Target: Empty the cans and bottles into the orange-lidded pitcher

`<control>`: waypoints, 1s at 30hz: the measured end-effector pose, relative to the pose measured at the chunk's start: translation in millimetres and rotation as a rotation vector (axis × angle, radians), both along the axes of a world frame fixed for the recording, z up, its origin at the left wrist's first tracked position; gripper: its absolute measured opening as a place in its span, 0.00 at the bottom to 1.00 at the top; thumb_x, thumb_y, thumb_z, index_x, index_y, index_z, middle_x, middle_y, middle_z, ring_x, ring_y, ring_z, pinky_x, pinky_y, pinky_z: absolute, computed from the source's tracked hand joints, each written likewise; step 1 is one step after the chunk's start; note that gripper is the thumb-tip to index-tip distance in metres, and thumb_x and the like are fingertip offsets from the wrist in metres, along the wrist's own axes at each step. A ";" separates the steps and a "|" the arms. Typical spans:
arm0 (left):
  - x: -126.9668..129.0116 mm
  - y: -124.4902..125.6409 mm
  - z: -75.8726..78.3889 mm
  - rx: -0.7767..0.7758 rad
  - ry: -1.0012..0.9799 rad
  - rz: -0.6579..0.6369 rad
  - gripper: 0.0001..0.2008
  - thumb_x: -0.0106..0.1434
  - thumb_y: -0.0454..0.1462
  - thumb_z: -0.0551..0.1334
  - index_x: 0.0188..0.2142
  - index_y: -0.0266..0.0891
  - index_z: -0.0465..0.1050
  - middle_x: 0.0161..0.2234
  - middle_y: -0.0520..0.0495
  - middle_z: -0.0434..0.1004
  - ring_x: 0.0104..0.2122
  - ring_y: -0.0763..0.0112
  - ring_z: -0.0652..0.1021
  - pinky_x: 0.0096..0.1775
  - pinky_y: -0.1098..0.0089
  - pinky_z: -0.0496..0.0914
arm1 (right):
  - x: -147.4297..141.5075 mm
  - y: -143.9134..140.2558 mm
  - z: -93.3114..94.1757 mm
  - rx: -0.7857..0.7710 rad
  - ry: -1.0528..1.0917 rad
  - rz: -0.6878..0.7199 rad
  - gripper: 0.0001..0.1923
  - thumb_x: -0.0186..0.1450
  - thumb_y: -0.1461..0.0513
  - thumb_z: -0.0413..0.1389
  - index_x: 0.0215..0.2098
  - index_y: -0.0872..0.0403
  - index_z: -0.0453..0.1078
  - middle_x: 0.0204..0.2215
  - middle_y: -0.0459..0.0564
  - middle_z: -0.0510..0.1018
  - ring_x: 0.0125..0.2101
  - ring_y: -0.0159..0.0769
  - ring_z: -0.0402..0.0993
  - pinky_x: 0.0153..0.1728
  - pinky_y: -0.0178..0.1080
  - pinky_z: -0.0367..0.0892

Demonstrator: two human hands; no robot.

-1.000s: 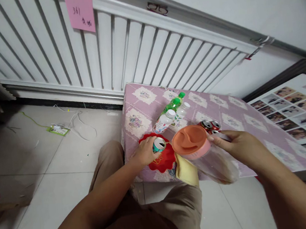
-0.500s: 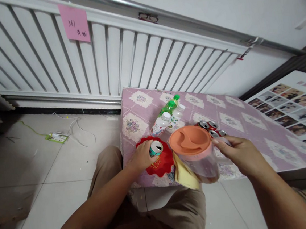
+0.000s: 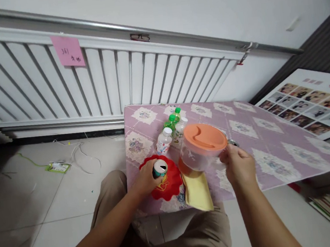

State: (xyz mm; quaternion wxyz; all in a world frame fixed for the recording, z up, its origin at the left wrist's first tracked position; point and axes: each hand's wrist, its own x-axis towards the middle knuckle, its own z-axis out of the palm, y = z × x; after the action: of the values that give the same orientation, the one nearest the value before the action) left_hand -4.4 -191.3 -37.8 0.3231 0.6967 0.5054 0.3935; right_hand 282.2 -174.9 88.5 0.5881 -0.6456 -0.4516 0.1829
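Observation:
Fingers wrapped round a green drink can [image 3: 159, 169], my left hand [image 3: 145, 177] keeps it upright over the red scalloped plate [image 3: 172, 189]. My right hand [image 3: 240, 166] grips the handle of a clear plastic pitcher [image 3: 195, 157] with an orange lid. The pitcher tilts, and brown liquid sits low in it at the left. Below it lies a folded yellow cloth [image 3: 198, 194] at the table's front edge. A white-capped bottle [image 3: 164, 142] stands just behind the plate. Part of another can [image 3: 232, 143] shows behind my right hand.
Another white-capped bottle [image 3: 180, 131] and two green-capped bottles [image 3: 171, 121] stand farther back on the cloth-covered table [image 3: 272, 163]. A white radiator [image 3: 113, 81] runs along the wall behind. A photo board [image 3: 304, 105] leans at the right; a power strip [image 3: 58, 167] lies on the floor.
My right hand has shifted the pitcher and changed its tilt: its base has swung left, over the yellow cloth. My left hand still holds the can over the plate. The camera view has shifted.

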 end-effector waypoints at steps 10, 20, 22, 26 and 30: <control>3.7 2.0 -4.9 -0.022 -0.019 -0.013 0.34 0.53 0.30 0.70 0.59 0.41 0.64 0.58 0.40 0.72 0.59 0.54 0.72 0.62 0.49 0.65 | -16.0 36.2 -54.5 0.089 0.228 -0.119 0.26 0.54 0.39 0.60 0.21 0.52 0.65 0.16 0.39 0.63 0.20 0.28 0.57 0.23 0.34 0.56; 6.3 4.2 -9.1 -0.026 -0.030 -0.025 0.33 0.54 0.31 0.69 0.59 0.42 0.64 0.59 0.41 0.71 0.60 0.55 0.72 0.63 0.49 0.64 | -8.5 45.9 -68.3 -0.010 0.176 -0.104 0.24 0.58 0.41 0.57 0.26 0.54 0.69 0.20 0.42 0.69 0.23 0.32 0.62 0.27 0.36 0.61; 6.2 5.0 -11.2 -0.021 -0.042 -0.035 0.33 0.55 0.31 0.69 0.59 0.42 0.63 0.59 0.41 0.71 0.60 0.56 0.72 0.63 0.50 0.64 | -2.4 39.9 -69.4 -0.023 0.143 -0.069 0.25 0.59 0.41 0.55 0.33 0.55 0.72 0.26 0.46 0.75 0.28 0.34 0.68 0.30 0.36 0.64; 5.7 5.5 -14.2 -0.019 -0.054 -0.036 0.34 0.54 0.31 0.69 0.60 0.41 0.63 0.58 0.40 0.71 0.59 0.55 0.72 0.62 0.50 0.65 | 8.1 9.7 -83.9 -0.047 0.061 -0.068 0.30 0.62 0.43 0.52 0.51 0.54 0.69 0.43 0.52 0.78 0.40 0.38 0.73 0.41 0.41 0.68; 5.8 5.4 -14.7 0.002 -0.043 -0.013 0.34 0.54 0.32 0.70 0.60 0.40 0.64 0.58 0.39 0.72 0.59 0.52 0.73 0.62 0.48 0.65 | 1.4 -33.5 -116.6 -0.159 -0.083 0.013 0.26 0.53 0.46 0.61 0.44 0.53 0.73 0.44 0.56 0.79 0.47 0.48 0.73 0.55 0.54 0.63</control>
State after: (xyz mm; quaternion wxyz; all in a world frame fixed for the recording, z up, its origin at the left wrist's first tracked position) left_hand 1.4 -185.9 -52.4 0.3359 0.6915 0.4935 0.4069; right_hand 283.6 -208.5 -28.0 0.5148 -0.6942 -0.4636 0.1951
